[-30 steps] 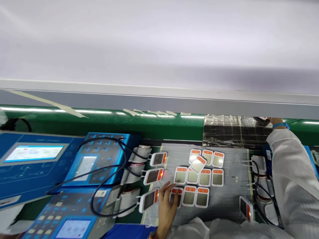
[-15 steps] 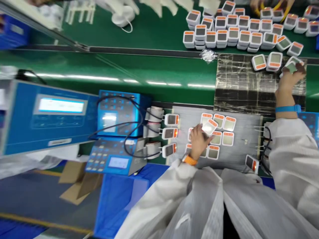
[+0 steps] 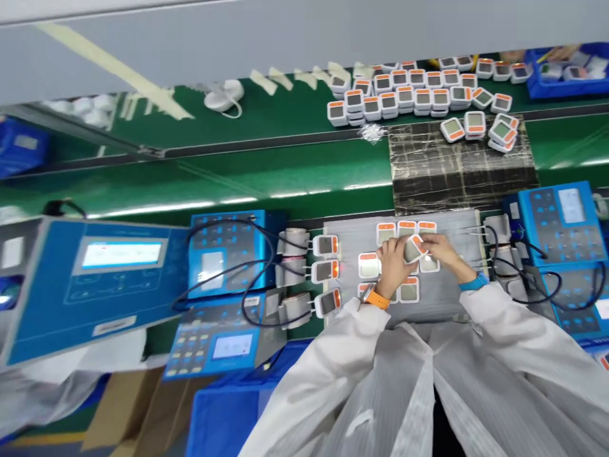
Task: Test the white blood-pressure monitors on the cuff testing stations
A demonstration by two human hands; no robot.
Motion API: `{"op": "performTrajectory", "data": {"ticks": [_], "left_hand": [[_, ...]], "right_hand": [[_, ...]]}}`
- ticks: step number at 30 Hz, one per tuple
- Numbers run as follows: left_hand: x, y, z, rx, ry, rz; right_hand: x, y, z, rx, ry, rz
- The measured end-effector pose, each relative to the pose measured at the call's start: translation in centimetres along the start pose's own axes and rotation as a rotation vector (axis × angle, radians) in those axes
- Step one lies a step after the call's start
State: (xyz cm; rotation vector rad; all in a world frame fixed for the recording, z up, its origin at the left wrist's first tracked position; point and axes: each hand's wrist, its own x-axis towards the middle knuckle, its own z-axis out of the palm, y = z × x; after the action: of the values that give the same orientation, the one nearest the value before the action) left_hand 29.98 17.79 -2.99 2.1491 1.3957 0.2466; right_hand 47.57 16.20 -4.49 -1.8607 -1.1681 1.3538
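Both the left hand and the right hand grip one orange-capped white device above a grey mat; they hide the devices beneath, whose number cannot be told.

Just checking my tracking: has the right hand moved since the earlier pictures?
Yes. The right hand has come back from the black taped patch toward the person and is now over the grey mat.

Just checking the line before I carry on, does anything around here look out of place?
Yes: on the tape-wrapped black mat, the white orange-edged devices lie skewed and piled at angles, unlike the neat rows farther along the green belt.
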Motion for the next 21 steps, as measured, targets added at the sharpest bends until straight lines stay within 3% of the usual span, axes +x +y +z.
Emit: {"op": "performTrajectory", "data": {"ticks": [3,6,8,10,14,21], "left_hand": [[1.0,2.5,1.7,-0.051,-0.08,0.138],[3.2,4.9,4.8,-0.358,-0.174,0.205],[4.8,6.0,7.1,-0.599,-0.218,0.17],[6.0,6.8,9.3,-0.746,-0.23,0.09],[7.2,6.9,11.9,-0.834,-0.207,0.029],[7.2,5.6,13.5,-0.801,-0.212,0.111]], "right_hand": [[-2.9,1.9,-3.5,-0.153,0.094,-0.067],[-4.5,4.4,-7.5,-0.334,0.302,-0.133],[-4.4,6.3,-9.8,-0.563,0.395,-0.212],[-3.5,8.1,-11.4,-0.738,0.381,-0.274],[-1.8,10.1,-11.8,-0.784,0.363,-0.324],[-1.5,10.2,-10.2,-0.705,0.447,-0.367]]}}
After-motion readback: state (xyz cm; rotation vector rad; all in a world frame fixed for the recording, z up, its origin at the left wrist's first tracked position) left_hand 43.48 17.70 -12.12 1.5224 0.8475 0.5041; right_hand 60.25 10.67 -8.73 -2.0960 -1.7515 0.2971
